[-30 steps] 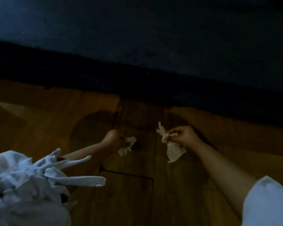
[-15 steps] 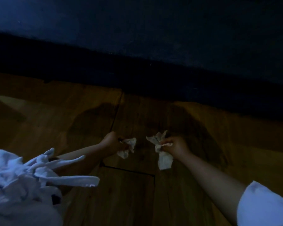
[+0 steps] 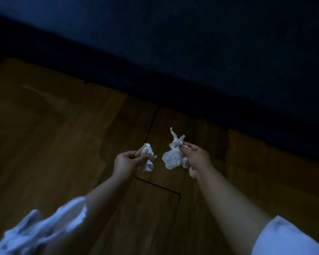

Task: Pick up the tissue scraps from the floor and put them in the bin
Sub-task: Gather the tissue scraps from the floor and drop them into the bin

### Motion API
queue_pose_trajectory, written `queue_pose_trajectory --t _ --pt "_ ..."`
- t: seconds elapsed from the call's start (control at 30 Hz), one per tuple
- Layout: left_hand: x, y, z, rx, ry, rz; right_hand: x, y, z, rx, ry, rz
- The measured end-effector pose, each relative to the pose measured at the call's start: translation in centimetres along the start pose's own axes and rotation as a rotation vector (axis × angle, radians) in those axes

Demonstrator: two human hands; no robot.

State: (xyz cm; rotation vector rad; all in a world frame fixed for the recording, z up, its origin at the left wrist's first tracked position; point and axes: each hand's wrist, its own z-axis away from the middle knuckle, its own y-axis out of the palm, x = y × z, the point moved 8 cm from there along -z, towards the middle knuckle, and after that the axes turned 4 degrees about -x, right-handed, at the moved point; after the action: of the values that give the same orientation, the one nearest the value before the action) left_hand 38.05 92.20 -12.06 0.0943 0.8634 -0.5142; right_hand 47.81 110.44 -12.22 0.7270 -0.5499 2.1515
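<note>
Left hand (image 3: 126, 163) pinches small scrap (image 3: 148, 161), right hand (image 3: 197, 159) pinches bigger scrap (image 3: 173, 157); both lifted clear above floor (image 3: 63, 135). Bin not in view. Advice: firm pinch for carry, loose tails likely tear; release only over bin.

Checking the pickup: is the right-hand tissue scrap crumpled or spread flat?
Crumpled: the tissue scrap hangs bunched and twisted, pinched by the right hand.

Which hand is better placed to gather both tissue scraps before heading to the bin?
Right, probably: the right hand pinches the larger scrap, and the left hand holds its smaller scrap close beside it. No bin in view.
</note>
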Motion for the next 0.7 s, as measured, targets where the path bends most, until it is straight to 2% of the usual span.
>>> queue_pose_trajectory --t 0.27,0.5,0.7 --pt "-11.5 -10.5 12.4 -0.12 -0.059 0.197 9.0 5.5 16.3 0.066 0.012 0.114" --pt "-20.6 -25.7 20.3 -0.274 -0.068 0.293 15.2 16.2 30.3 0.221 0.012 0.224" --pt "-24.3 -37.0 22.5 -0.363 -0.083 0.314 18.0 25.3 37.5 0.277 0.03 0.202"
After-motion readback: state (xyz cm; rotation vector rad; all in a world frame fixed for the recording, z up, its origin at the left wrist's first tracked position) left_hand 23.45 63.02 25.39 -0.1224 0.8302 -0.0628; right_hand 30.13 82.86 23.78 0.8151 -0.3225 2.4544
